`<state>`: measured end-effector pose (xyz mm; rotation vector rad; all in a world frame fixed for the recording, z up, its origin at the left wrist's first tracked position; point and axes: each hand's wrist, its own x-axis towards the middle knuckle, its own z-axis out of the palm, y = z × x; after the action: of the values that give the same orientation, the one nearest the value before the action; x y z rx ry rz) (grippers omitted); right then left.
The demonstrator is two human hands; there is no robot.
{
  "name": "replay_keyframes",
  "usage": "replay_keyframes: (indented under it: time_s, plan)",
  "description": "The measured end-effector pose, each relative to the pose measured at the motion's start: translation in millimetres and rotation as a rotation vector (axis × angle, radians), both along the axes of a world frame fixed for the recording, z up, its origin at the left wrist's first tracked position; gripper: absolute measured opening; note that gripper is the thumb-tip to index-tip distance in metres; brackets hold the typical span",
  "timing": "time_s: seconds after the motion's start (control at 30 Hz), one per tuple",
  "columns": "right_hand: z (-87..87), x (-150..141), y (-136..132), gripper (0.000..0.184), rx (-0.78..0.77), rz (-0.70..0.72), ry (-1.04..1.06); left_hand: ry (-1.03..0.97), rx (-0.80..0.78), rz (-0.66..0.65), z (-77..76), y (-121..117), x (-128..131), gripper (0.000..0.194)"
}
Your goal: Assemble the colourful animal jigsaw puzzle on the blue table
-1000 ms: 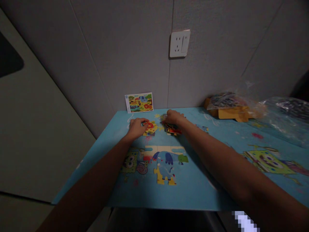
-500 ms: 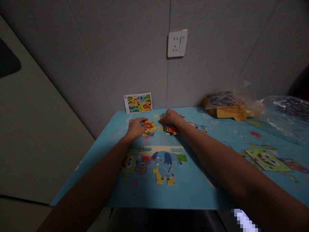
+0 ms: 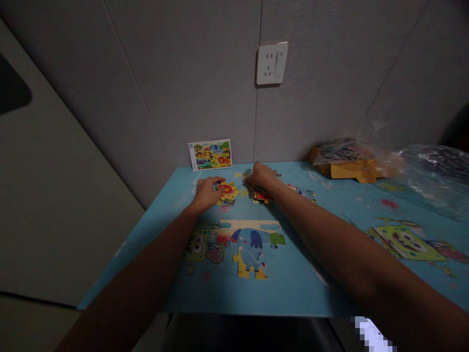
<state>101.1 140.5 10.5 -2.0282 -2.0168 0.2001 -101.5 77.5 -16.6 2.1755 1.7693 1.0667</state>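
On a blue table point(image 3: 293, 291), nearer than both hands, lies a part-joined puzzle point(image 3: 251, 239) showing a blue elephant. Beyond it, the left hand point(image 3: 207, 193) curves at the left edge of some lion pieces point(image 3: 229, 194), thumb and fingers bent towards them; whether it pinches them cannot be told. To its right, the right hand point(image 3: 262, 175) bends over a pile point(image 3: 261, 196) of pieces, its fingertips hidden, so its grip cannot be told. Other pieces point(image 3: 308, 194) lie just right of that hand. Well to its right sits a yellow box point(image 3: 350, 171), partly under clear plastic point(image 3: 428, 171). Past the left hand, a picture card point(image 3: 212, 154) leans against the wall point(image 3: 164, 88).
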Motion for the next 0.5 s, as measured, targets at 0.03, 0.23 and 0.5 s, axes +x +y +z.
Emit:
replay_keyframes:
  time_s: [0.03, 0.23, 0.5]
  plan:
    - [-1.1, 0, 0, 0.06, 0.007, 0.007, 0.026, -0.002, 0.002, 0.001, 0.1, 0, 0, 0.026]
    - [2.1, 2, 2, 0.069, 0.147, 0.185, 0.238, -0.067, 0.025, -0.013, 0.6, 2, -1, 0.03]
    - [32.4, -16, -8, 0.043, 0.158, 0.404, 1.003, -0.506, 0.029, -0.141, 4.4, 1, 5, 0.044]
